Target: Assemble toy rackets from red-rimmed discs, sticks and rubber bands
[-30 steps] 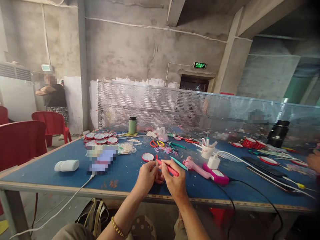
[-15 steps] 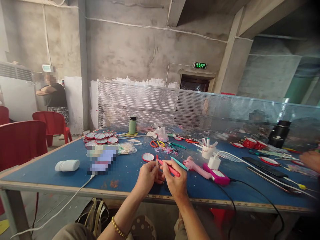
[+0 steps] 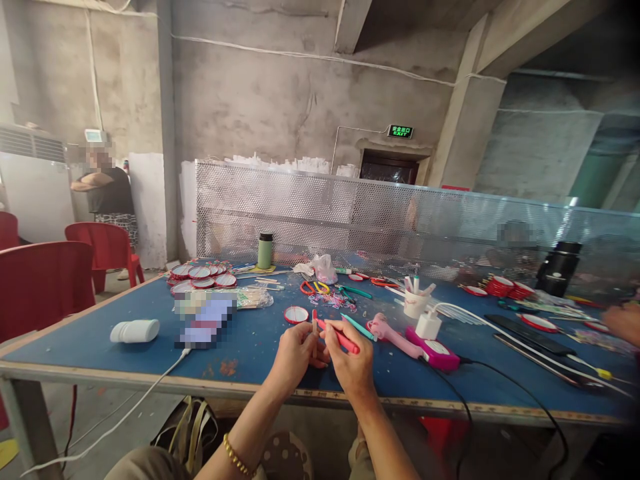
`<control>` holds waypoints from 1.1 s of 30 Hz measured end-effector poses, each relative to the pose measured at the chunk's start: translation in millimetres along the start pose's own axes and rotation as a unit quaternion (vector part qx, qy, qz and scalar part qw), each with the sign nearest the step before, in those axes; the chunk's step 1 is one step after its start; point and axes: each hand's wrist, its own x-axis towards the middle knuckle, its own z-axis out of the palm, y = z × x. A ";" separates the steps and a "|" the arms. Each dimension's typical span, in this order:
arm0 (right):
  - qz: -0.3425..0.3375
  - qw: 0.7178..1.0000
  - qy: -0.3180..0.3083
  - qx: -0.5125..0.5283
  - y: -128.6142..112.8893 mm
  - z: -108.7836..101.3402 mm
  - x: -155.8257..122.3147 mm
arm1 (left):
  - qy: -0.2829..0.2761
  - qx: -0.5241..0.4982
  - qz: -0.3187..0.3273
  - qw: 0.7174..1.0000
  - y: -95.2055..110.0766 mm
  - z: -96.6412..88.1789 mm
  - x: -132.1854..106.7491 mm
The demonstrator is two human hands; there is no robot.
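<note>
My left hand point(image 3: 293, 355) pinches a thin wooden stick point(image 3: 315, 323) upright over the table's near edge. The upper end of this stick is red, and its lower part is hidden by my fingers. In my right hand point(image 3: 354, 360) lies a red marker pen point(image 3: 347, 343), its tip against or very near the stick. Just beyond my left hand is a small round white disc with a red rim point(image 3: 297, 315). A teal pen point(image 3: 359, 327) lies behind my right hand.
Left of my hands are a phone point(image 3: 207, 323) on a cable, a white bottle point(image 3: 135, 331) and piled red-rimmed discs point(image 3: 200, 273). Pliers point(image 3: 315, 287) lie behind. A pink tool point(image 3: 395, 337), a magenta box point(image 3: 440, 355) and a pen cup point(image 3: 416, 303) stand right. Another person's hand point(image 3: 623, 321) is far right.
My hands, the stick and the marker pen keep almost the same place. The other person's hand at the right edge has shifted slightly outward.
</note>
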 end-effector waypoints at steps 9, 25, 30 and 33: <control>-0.014 1.000 -0.010 -0.003 -1.4 -0.8 1.4 | 0.003 -0.003 0.006 1.000 0.9 0.0 0.0; -0.026 1.000 -0.008 0.000 -0.9 -0.1 1.1 | 0.006 0.003 0.005 1.000 2.3 0.5 -0.5; -0.015 1.000 0.007 -0.006 2.5 0.1 -1.8 | 0.001 0.001 0.000 1.000 2.2 0.1 -0.4; -0.015 1.000 0.008 -0.006 2.5 0.3 -1.8 | 0.003 0.002 -0.001 1.000 2.2 0.0 -1.1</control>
